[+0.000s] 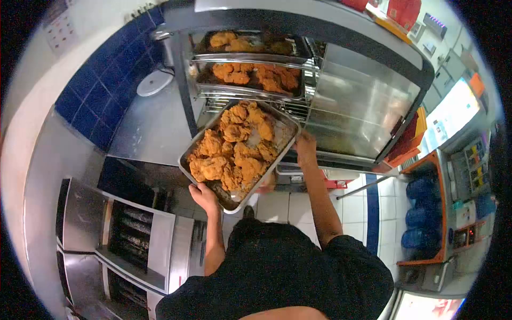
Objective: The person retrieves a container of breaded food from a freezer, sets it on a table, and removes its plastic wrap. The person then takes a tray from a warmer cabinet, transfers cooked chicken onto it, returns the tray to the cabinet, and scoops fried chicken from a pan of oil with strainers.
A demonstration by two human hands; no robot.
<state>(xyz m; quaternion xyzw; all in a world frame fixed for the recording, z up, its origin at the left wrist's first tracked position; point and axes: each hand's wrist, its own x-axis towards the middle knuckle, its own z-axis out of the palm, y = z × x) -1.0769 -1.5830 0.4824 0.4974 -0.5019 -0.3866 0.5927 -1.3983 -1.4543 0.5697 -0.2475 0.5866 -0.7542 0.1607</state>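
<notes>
A metal tray heaped with fried chicken is held tilted in front of a heated display cabinet. My left hand grips its near left edge, the thumb along the rim and the fingers hidden beneath. At the right corner, my right hand is closed on the tray's edge. The tray's far end is at the cabinet's open side, by a wire rack. Above it, two more trays of chicken, an upper one and a lower one, rest on shelves.
The cabinet's glass panel stands right of the opening. A steel counter with a white round lid lies left. Steel equipment is at lower left. Blue water bottles fill an orange-framed rack at right.
</notes>
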